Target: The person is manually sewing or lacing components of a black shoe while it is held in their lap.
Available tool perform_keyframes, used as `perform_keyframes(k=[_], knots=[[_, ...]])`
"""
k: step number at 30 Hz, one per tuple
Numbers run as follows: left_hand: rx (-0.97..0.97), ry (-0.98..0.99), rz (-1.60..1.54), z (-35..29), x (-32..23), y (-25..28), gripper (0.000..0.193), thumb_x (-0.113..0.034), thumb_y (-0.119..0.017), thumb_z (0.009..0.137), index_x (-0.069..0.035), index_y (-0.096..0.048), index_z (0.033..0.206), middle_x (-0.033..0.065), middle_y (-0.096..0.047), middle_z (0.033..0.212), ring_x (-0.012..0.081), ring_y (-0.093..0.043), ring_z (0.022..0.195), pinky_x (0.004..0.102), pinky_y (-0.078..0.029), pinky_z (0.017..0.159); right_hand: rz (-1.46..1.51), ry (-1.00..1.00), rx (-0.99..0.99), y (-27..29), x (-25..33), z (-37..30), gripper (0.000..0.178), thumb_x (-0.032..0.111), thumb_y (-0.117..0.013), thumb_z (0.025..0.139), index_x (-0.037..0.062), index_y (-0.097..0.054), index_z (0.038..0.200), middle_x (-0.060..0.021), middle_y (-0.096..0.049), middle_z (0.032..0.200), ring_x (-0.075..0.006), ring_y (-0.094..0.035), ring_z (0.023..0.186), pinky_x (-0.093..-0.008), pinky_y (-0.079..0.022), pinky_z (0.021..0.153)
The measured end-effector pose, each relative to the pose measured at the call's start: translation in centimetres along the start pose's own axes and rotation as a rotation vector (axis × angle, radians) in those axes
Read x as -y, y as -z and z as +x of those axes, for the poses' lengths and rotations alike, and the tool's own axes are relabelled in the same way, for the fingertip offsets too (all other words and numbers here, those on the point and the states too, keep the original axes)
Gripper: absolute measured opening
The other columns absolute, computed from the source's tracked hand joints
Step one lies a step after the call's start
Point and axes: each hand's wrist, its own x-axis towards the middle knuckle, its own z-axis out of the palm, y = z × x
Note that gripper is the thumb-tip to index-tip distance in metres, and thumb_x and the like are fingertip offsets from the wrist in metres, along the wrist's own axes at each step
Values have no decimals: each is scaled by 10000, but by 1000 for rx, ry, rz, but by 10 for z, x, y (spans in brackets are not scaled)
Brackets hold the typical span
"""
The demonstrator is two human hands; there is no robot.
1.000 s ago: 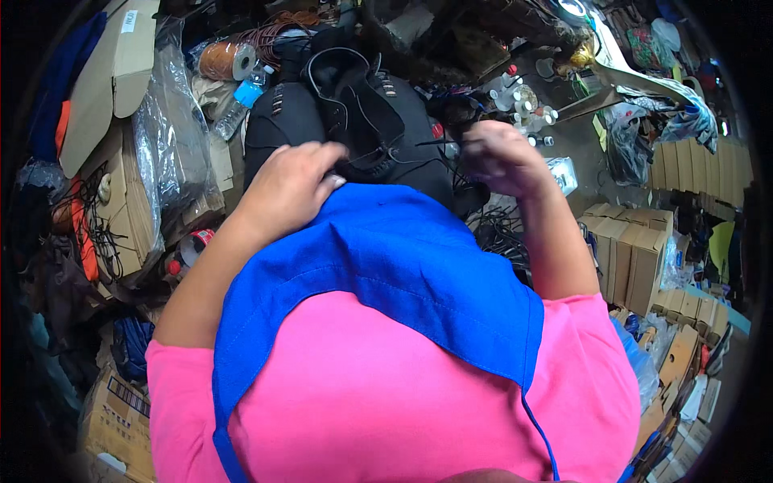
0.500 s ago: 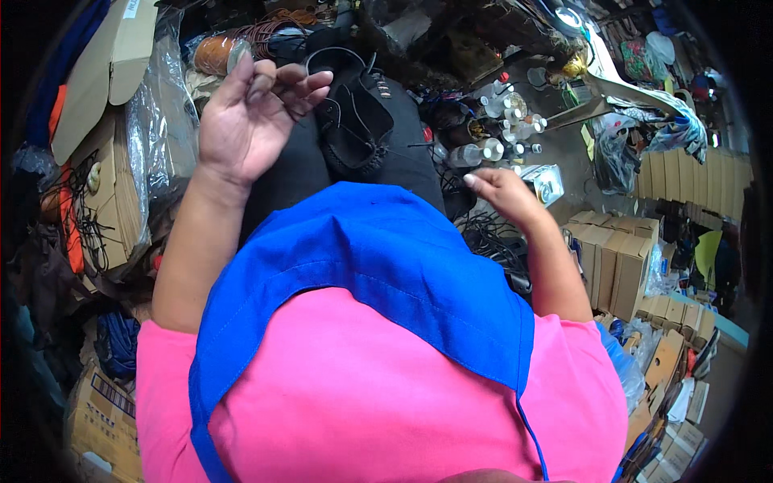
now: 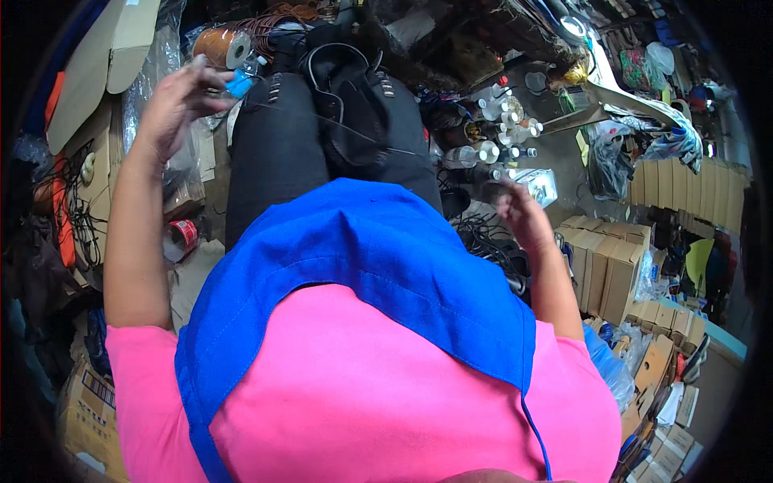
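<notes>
I sit with a blue apron over a pink shirt and dark trousers. A bundle of black cables lies on my lap. My left hand is raised at the upper left, fingers pinched loosely on a thin black wire. The wire runs taut across my lap toward my right hand. That hand is blurred, low on the right, fingers closed on the wire's other end, just above a tangle of black cords.
Cardboard flaps and a clear plastic bag crowd the left. A copper-coloured spool and a red tape roll lie nearby. Several small capped bottles stand ahead on the right, with stacked cardboard boxes beyond.
Both hands left the cable bundle on my lap. My left hand rose up and to the left, my right hand dropped to the right, drawing the thin wire out between them.
</notes>
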Motion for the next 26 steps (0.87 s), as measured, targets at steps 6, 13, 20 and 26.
perform_keyframes(k=[6, 13, 20, 26], knots=[[72, -327, 416, 54, 14, 29, 389, -377, -532, 902, -25, -659, 1010, 51, -660, 948, 132, -594, 893, 250, -428, 824, -774, 543, -447, -21, 59, 39, 529, 315, -607, 855, 71, -483, 1308, -131, -504, 1262, -260, -484, 1140, -351, -361, 976], [220, -210, 1278, 81, 13, -92, 811, -742, -588, 620, 34, -684, 833, 210, -661, 816, 337, -649, 801, 397, -495, 742, -1510, 880, 293, -217, 137, 60, 431, 334, -711, 734, 106, -618, 1087, -132, -644, 887, -286, -618, 876, -406, -478, 772], [11, -100, 1214, 78, 40, -78, 552, -488, -656, 661, 13, -678, 891, 227, -644, 958, 357, -614, 929, 407, -475, 823, -930, 438, 422, -208, 90, 76, 409, 218, -724, 790, 3, -545, 1088, -58, -631, 796, -137, -582, 773, -316, -472, 705], [-29, -227, 1074, 93, 49, -62, 450, -423, -643, 703, -44, -684, 942, 204, -652, 954, 327, -626, 920, 408, -479, 807, -834, 167, 290, -210, 78, 74, 264, 248, -705, 805, 5, -625, 739, -3, -558, 592, -49, -473, 600, -250, -412, 574]])
